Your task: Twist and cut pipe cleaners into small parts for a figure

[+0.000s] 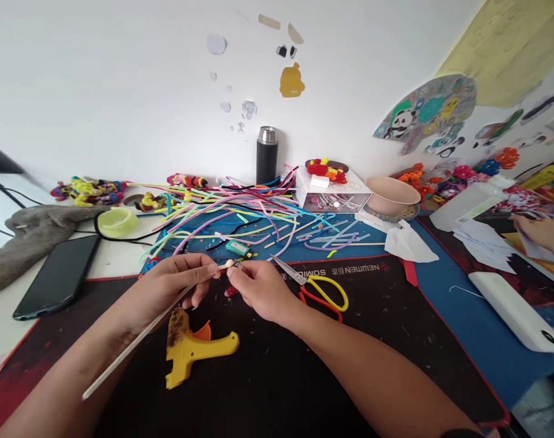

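Note:
My left hand [181, 277] pinches a long cream pipe cleaner [135, 340], whose free end trails down over my left forearm. At its upper tip is a small pale curled piece [230, 263]. My right hand [261, 289] is closed by that tip, thumb against forefinger, on a small silvery bit I cannot make out. Below my hands a yellow glue gun [197, 350] with an orange trigger lies on the black mat [277, 389]. Right of my right hand rest scissors [325, 292] with one yellow and one red handle. Something small and red [231, 292] peeks out under my hands.
Pipe cleaners [240, 204] in many colours spread behind my hands. Further back are a black thermos [266, 155], a white box [334, 198] and a pink bowl [392, 193]. A phone [58, 277] lies left; another person's hand [542, 234] is at the right, near a white power bank [517, 310].

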Tool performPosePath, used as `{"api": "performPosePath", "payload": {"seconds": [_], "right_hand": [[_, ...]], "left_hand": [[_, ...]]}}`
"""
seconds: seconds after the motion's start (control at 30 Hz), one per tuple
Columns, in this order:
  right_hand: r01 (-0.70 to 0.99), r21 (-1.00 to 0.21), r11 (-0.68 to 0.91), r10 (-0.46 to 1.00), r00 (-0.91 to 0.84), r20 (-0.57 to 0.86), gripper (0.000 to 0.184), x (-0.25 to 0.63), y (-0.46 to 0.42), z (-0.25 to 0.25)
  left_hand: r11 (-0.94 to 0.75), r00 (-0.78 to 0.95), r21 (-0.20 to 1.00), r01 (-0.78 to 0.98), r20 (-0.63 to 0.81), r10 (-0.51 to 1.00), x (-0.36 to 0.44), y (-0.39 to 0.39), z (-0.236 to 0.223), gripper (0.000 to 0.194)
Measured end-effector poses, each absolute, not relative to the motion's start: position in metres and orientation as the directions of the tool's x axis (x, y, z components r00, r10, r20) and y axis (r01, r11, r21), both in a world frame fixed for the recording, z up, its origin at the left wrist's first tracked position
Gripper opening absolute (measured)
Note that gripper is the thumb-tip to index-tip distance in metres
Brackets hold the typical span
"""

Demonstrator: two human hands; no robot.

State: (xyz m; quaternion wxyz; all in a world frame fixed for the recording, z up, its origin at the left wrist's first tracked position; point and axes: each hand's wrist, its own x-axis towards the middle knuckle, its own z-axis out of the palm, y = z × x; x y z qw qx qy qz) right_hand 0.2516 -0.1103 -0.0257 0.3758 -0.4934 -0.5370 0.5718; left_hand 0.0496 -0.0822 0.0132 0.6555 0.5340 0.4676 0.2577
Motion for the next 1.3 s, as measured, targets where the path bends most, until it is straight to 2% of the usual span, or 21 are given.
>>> {"api": "performPosePath", "payload": {"seconds": [0.23, 0.37, 0.57, 0.77, 1.0, 1.1, 1.3], "right_hand": [[0.118, -0.983, -0.141, 0.957, -0.238, -0.166, 0.045, 0.253, -0.11, -0.025], [0.161, -0.98, -0.118, 0.933, -0.319, -0.165, 0.045, 0.256, -0.11, -0.025], [0.297, -0.953, 0.06, 0.89, -0.449, -0.084, 0.054, 0.257, -0.116, -0.018], [0.502, -0.834, 0.227, 0.894, -0.447, -0.026, 0.043, 0.256, -0.118, -0.011], [0.569, -0.765, 0.302, 0.932, -0.344, 0.113, 0.027, 0.264, -0.108, -0.009], [0.641, -0.687, 0.343, 0.935, -0.307, 0.18, 0.017, 0.273, -0.1, -0.01], [0.813, -0.475, 0.336, 0.942, -0.301, 0.151, 0.015, 0.287, -0.087, -0.021]], "left_hand": [[0.293, 0.4, 0.943, 0.16, -0.334, 0.854, 0.051, -0.082, 0.014, 0.04], [0.236, 0.268, 0.971, 0.043, -0.239, 0.933, 0.048, -0.079, 0.018, 0.041], [0.171, 0.205, 0.985, -0.017, -0.164, 0.965, 0.049, -0.078, 0.028, 0.046], [0.155, 0.234, 0.987, 0.04, -0.16, 0.959, 0.053, -0.081, 0.029, 0.046], [0.106, 0.248, 0.986, 0.126, -0.135, 0.959, 0.054, -0.08, 0.028, 0.042], [0.071, 0.267, 0.983, 0.172, -0.116, 0.957, 0.055, -0.08, 0.025, 0.043], [-0.015, 0.301, 0.947, 0.321, -0.087, 0.95, 0.055, -0.082, 0.014, 0.042]]}}
